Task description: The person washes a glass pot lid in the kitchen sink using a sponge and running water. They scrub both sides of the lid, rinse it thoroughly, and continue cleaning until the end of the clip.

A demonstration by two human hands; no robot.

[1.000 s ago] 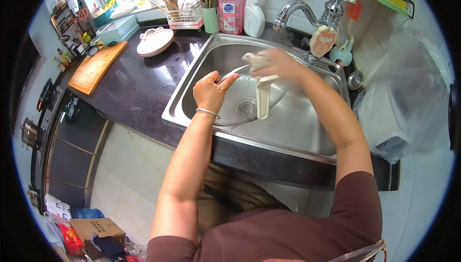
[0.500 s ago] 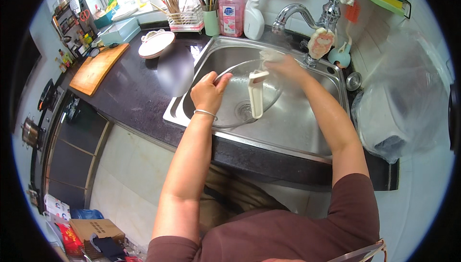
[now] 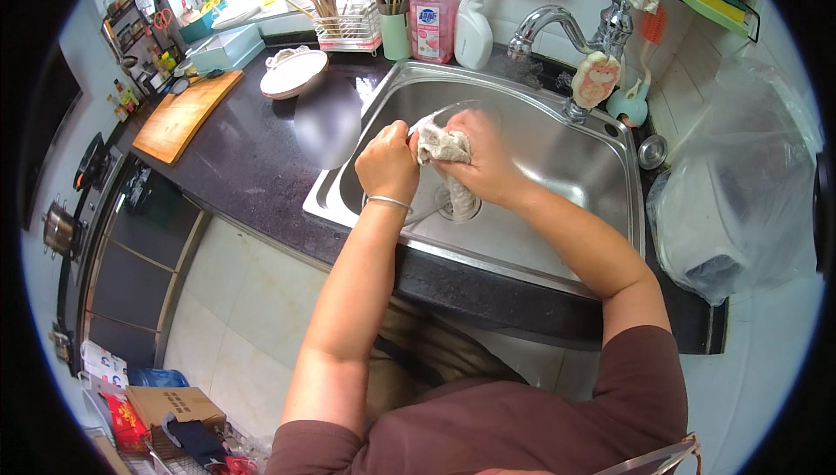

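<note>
While we grip rim of clear round glass lid with left hand, fingers curled closed, seemingly to steady it, we clutch crumpled beige fabric cloth in right hand, just beside left fingers, bunched probably so folds press firmly. Lid lies beneath and between our fingers, over silver steel sink, likely so drips land inside. Curved chrome faucet stands beyond right fingers, apart.
</note>
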